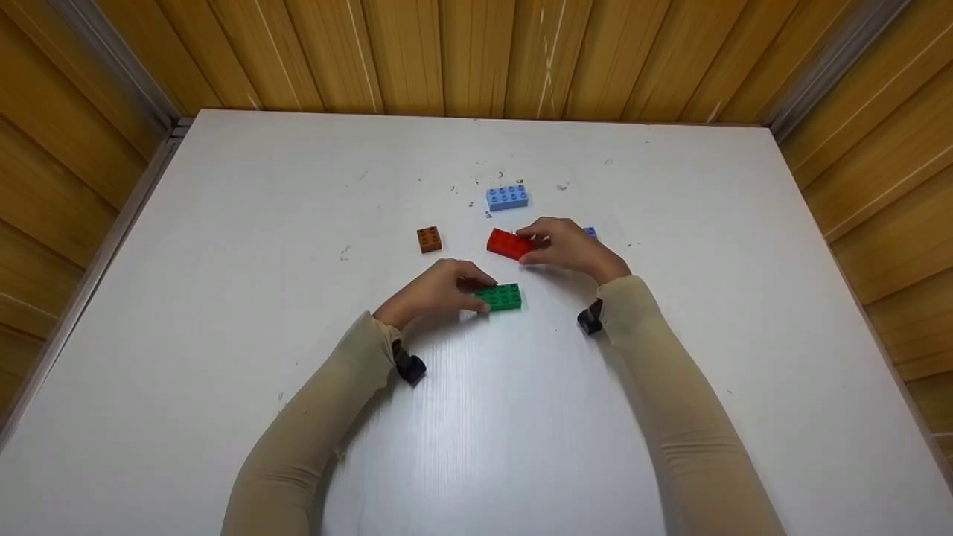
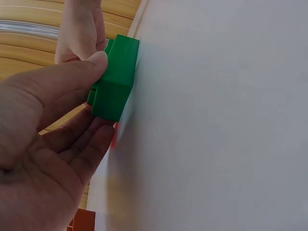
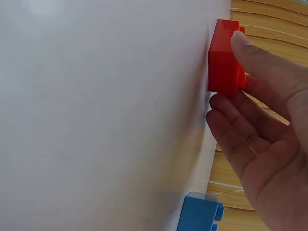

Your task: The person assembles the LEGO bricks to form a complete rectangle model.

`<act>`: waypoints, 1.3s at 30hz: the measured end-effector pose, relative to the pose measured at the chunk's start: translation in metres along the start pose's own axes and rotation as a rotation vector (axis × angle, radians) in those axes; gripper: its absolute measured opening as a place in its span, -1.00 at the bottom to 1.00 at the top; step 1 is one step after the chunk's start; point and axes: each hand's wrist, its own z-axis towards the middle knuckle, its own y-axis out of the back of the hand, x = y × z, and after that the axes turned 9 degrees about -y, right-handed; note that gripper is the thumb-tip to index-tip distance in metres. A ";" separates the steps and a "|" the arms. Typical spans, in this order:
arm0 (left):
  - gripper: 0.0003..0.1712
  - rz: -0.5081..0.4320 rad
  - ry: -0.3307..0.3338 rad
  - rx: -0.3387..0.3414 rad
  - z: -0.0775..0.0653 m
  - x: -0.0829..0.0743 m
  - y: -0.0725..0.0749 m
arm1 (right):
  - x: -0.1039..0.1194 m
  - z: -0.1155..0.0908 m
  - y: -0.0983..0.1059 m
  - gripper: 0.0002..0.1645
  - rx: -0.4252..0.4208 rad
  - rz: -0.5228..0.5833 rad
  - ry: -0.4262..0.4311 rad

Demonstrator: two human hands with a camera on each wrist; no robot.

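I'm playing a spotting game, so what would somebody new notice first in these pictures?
Probably the bright red brick in the right hand and the green brick in the left hand, near the middle of the white table. Next might come the light blue brick beyond the red one, and the small brown brick off to its left.

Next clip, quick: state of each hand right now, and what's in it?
Left hand: closed, holding the green block by one end.
Right hand: closed, holding the red block by one end.
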 end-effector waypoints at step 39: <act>-0.60 0.004 0.126 -0.014 0.003 0.001 0.010 | -0.007 -0.011 0.004 -0.46 0.013 -0.033 0.097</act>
